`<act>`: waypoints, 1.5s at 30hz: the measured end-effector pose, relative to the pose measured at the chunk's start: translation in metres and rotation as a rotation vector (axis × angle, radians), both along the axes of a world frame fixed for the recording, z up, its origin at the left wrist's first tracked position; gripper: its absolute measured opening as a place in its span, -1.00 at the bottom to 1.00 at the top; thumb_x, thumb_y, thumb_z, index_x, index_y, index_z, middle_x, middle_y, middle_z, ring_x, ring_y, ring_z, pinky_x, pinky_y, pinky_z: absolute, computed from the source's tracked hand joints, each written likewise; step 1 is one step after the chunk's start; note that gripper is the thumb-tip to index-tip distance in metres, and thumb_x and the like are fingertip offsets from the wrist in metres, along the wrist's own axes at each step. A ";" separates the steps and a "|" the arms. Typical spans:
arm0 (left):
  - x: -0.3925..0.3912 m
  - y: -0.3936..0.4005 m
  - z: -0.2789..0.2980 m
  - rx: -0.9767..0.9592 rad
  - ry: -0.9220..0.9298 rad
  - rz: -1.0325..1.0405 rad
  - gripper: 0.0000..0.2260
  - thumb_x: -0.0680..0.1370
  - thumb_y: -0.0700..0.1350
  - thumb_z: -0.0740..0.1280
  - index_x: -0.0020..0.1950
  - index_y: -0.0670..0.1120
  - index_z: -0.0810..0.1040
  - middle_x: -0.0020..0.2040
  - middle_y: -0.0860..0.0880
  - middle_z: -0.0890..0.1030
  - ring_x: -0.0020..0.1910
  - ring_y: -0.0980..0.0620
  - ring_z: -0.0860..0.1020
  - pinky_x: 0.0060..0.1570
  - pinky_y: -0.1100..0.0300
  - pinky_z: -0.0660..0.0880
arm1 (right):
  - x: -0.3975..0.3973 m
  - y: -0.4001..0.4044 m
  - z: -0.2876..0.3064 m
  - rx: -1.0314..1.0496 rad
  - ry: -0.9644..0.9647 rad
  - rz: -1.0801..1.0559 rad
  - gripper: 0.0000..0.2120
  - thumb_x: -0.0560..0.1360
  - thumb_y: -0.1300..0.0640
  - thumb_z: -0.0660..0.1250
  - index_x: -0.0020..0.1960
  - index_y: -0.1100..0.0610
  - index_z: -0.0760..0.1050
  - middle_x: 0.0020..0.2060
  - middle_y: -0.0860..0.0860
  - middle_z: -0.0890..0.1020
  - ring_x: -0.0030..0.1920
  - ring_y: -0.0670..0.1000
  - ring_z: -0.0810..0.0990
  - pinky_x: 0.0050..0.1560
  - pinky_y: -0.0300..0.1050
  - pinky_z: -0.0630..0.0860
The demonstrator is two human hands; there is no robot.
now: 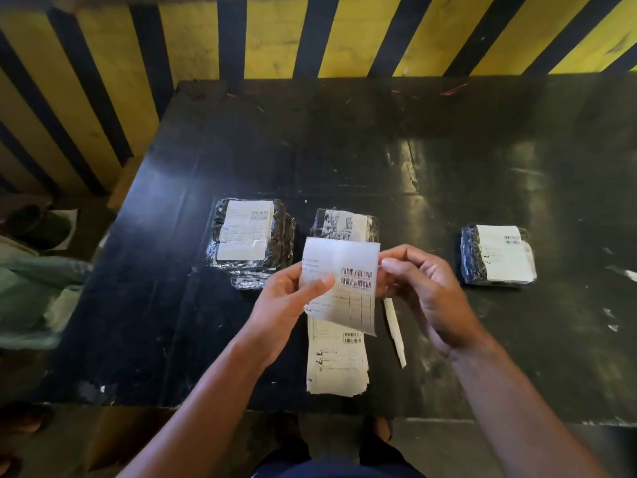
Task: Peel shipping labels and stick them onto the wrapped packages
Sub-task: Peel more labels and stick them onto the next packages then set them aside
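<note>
Peel step: left hand (289, 298) grip pinched label (341, 284), right hand (424, 291) picked its corner above middle pkg (344, 222). Next, prob.: strip backing, press on.

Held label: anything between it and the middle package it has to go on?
Nothing visible. The label is held by the left hand and right hand in front of the middle package, whose top is only partly hidden by the label itself. The loose strip lies off to the side.
</note>
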State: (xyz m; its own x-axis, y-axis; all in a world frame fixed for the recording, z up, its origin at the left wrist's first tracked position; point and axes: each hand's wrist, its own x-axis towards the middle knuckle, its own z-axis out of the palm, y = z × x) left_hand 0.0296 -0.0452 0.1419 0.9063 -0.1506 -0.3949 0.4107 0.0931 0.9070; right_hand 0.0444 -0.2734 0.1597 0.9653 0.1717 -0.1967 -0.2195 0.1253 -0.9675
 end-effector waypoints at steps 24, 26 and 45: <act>0.000 0.005 0.011 -0.038 -0.032 -0.011 -0.75 0.52 -0.11 0.42 0.18 -0.14 0.67 0.17 -0.13 0.76 0.16 -0.05 0.71 0.14 0.11 0.58 | 0.014 0.000 0.027 -0.008 -0.027 0.051 -0.81 0.60 0.18 0.35 -0.17 0.16 0.63 -0.26 0.10 0.68 -0.19 0.04 0.57 -0.13 -0.10 0.47; 0.001 0.005 0.010 -0.044 -0.030 -0.014 -0.74 0.52 -0.12 0.42 0.18 -0.14 0.68 0.17 -0.13 0.76 0.17 -0.05 0.71 0.14 0.12 0.58 | 0.014 0.000 0.026 0.000 -0.026 0.050 -0.84 0.54 0.14 0.36 -0.18 0.15 0.63 -0.27 0.10 0.68 -0.22 0.03 0.56 -0.15 -0.11 0.46; -0.004 -0.027 0.027 0.327 -0.408 0.165 -0.78 0.53 -0.04 0.53 0.14 -0.04 0.65 0.00 0.01 0.71 0.03 0.03 0.69 0.04 0.19 0.63 | 0.010 0.018 0.017 0.120 -0.008 0.011 -0.82 0.58 0.23 0.38 -0.20 0.21 0.61 -0.37 0.08 0.59 -0.33 -0.05 0.49 -0.23 -0.22 0.44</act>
